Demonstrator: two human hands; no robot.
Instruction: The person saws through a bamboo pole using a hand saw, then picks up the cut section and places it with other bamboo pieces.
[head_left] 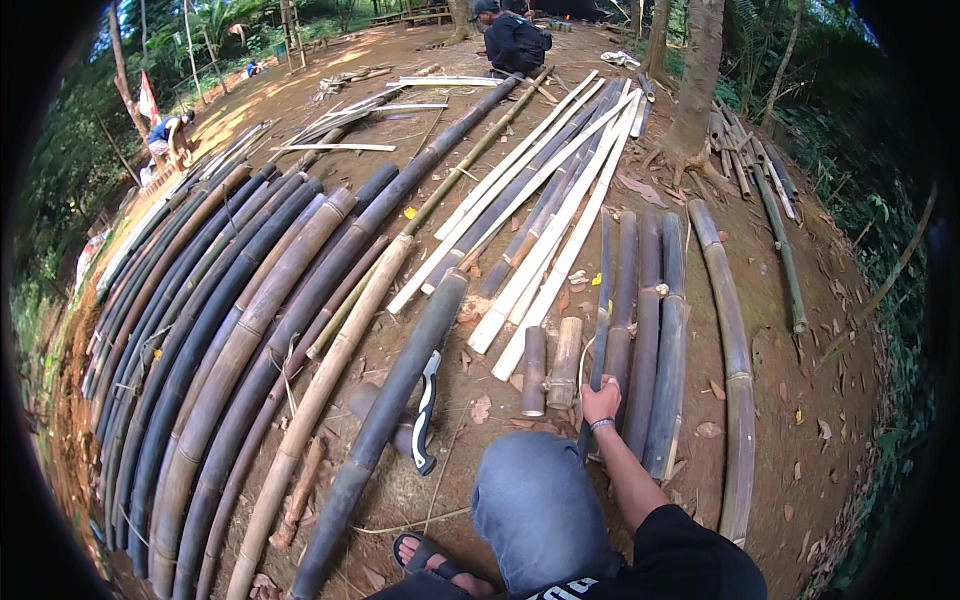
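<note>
My right hand (pixel 602 403), with a band at the wrist, is closed round a narrow dark bamboo strip (pixel 602 310) that points away from me. Just right of it lie several dark split bamboo pieces (pixel 648 330), side by side on the ground. Two short bamboo pieces (pixel 535 370) lie left of the hand. Farther left, a hand saw (pixel 426 415) with a black and white handle rests against a long dark bamboo pole (pixel 385 420). My left hand is out of view.
Many long bamboo poles (pixel 270 290) fill the left side. Pale split slats (pixel 570 230) lie ahead, and a single split pole (pixel 735 370) curves at the right. A tree trunk (pixel 696 80) stands at the far right. One person (pixel 515 42) crouches ahead; another person (pixel 170 138) bends at far left.
</note>
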